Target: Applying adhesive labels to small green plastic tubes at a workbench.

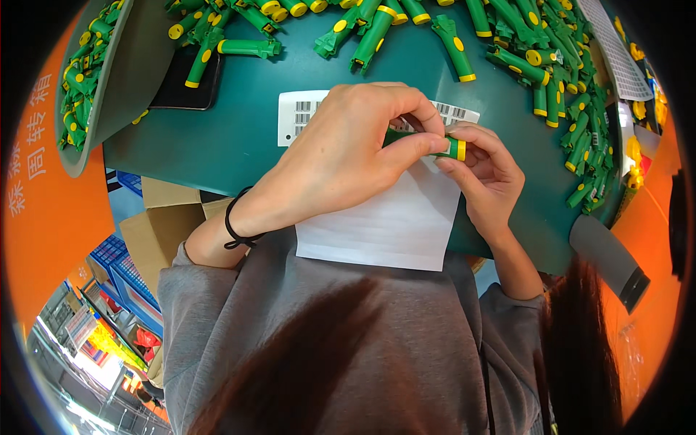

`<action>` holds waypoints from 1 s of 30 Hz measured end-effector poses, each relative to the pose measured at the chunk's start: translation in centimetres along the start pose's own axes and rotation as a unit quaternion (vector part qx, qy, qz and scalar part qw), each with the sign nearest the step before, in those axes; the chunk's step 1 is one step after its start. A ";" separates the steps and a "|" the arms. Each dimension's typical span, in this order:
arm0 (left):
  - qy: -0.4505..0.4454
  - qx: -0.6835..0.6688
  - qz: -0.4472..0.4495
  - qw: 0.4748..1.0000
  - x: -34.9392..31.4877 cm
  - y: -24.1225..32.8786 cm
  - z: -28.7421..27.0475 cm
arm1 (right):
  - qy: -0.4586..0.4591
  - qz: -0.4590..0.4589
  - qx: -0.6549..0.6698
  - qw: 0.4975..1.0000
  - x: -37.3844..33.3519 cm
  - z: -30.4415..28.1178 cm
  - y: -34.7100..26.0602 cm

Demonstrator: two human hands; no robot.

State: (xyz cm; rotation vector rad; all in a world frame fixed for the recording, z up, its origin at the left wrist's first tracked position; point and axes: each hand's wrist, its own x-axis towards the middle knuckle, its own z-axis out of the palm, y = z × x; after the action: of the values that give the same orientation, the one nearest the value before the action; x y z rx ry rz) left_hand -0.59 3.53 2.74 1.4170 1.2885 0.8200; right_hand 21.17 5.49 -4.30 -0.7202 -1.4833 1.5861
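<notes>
A green tube (453, 148) with a yellow band around its right end is held roughly sideways, its left part mostly hidden, over a white label sheet (377, 228) showing barcodes at the far end, blank nearer.

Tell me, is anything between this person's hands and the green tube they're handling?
Nothing clearly visible. The left hand has its thumb on the green tube, and the right hand grips near its yellow end. A pale patch beside that thumb may be a label; what the thumb covers can't be checked.
</notes>
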 end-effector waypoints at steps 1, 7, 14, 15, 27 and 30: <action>0.000 0.013 -0.004 1.000 0.0 0.0 0.0 | 0.000 0.000 0.001 1.000 0.0 0.0 -0.1; 0.005 0.010 -0.014 1.000 0.1 -0.3 0.2 | -0.008 0.004 -0.016 1.000 0.1 0.0 -0.2; 0.039 0.008 0.029 0.999 0.3 -1.3 0.7 | -0.016 0.001 -0.024 1.000 0.0 -0.3 -0.3; 0.041 0.008 0.032 0.999 0.1 -1.3 0.6 | -0.023 0.008 -0.021 0.999 0.1 -0.4 -0.5; -0.040 -0.140 0.027 0.989 -1.0 -1.0 2.2 | -0.024 0.031 0.012 0.999 4.9 1.8 -4.1; -0.080 -0.158 -0.032 0.984 -0.6 -0.4 2.8 | -0.127 0.004 -0.034 0.991 5.1 2.8 -4.5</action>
State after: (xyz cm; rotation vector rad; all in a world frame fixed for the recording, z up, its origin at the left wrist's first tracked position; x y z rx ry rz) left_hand 1.80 2.21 1.68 1.1570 1.0250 0.8108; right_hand 17.06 8.31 1.15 -0.5790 -1.7260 1.6888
